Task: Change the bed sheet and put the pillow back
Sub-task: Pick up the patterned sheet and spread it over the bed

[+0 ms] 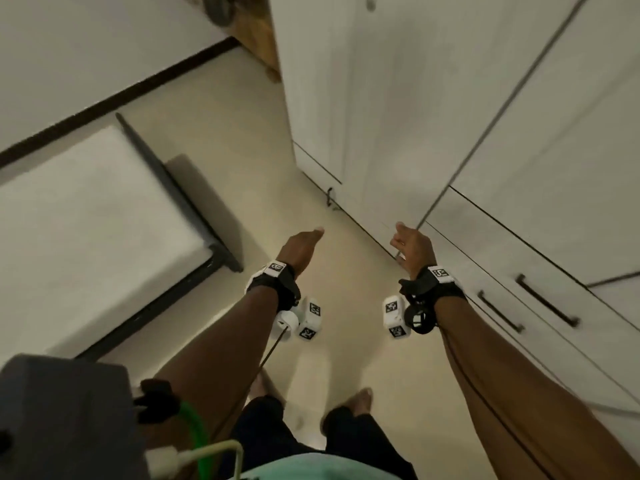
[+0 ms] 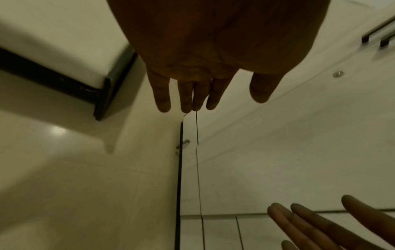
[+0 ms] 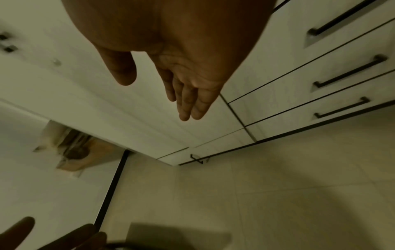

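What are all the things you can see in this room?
Bed: one, white mattress in a dark frame, on the left.
Floor: pale cream tiles, in the middle.
Wardrobe: one, white, on the right.
Drawers: three seen from the right wrist, white, low in the wardrobe.
Drawer handles: dark bars, one on each drawer.
Wooden furniture: brown, blurred, top of the head view.
Wrist cameras: two, white and black, strapped on.
Left hand: open, holds nothing.
Right hand: open, holds nothing, near the wardrobe.
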### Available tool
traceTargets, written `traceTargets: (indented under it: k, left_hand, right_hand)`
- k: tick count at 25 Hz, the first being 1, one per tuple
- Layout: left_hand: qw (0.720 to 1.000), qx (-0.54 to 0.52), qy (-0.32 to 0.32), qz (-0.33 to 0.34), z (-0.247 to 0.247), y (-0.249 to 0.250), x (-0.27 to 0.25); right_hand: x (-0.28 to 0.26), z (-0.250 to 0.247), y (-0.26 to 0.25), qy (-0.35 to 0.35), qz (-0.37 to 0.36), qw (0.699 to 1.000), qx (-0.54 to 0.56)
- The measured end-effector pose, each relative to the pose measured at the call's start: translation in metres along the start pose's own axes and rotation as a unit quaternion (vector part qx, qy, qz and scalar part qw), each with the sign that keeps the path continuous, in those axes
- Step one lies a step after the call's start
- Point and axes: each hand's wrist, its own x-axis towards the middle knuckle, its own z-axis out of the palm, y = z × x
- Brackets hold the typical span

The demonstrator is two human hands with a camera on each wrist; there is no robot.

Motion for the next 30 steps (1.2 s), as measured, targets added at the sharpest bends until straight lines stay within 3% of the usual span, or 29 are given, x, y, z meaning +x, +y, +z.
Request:
traceTargets:
  k: [2, 4, 8, 13, 18, 24, 27, 30]
  left_hand:
    - [0.996, 0.078, 0.046, -0.001, -0.066, -0.033, -0.011]
    - [0.987, 0.123, 0.106, -0.011, -0.143, -0.083, -0.025]
    - [0.960, 0.142, 0.240, -0.017, -0.268, -0.175, -0.063]
    - [0.935, 0.106, 0.321, -0.107, -0.382, -0.286, -0.128]
    - [0.913, 0.029, 0.364, -0.180, -0.431, -0.371, -0.186]
    - [0.869, -0.053, 0.409, -0.272, -0.475, -0.446, -0.225]
    - [0.835, -0.098, 0.447, -0.304, -0.503, -0.476, -0.240]
    - [0.786, -0.133, 0.501, -0.338, -0.519, -0.500, -0.261]
  right_hand:
    - [-0.001, 0.067, -0.017, -0.026, -0.046, 0.993, -0.106]
    - [-0.006, 0.148, -0.037, -0.022, -0.110, 0.965, -0.236]
    - [-0.037, 0.301, -0.060, -0.051, -0.148, 0.933, -0.324]
    - [-0.083, 0.483, -0.067, -0.141, -0.282, 0.841, -0.439]
    - [-0.120, 0.624, -0.054, -0.255, -0.361, 0.721, -0.533]
    - [-0.143, 0.761, -0.043, -0.352, -0.396, 0.614, -0.586]
    - [-0.156, 0.834, -0.040, -0.400, -0.422, 0.553, -0.596]
    - [-0.187, 0.906, -0.031, -0.458, -0.455, 0.470, -0.602]
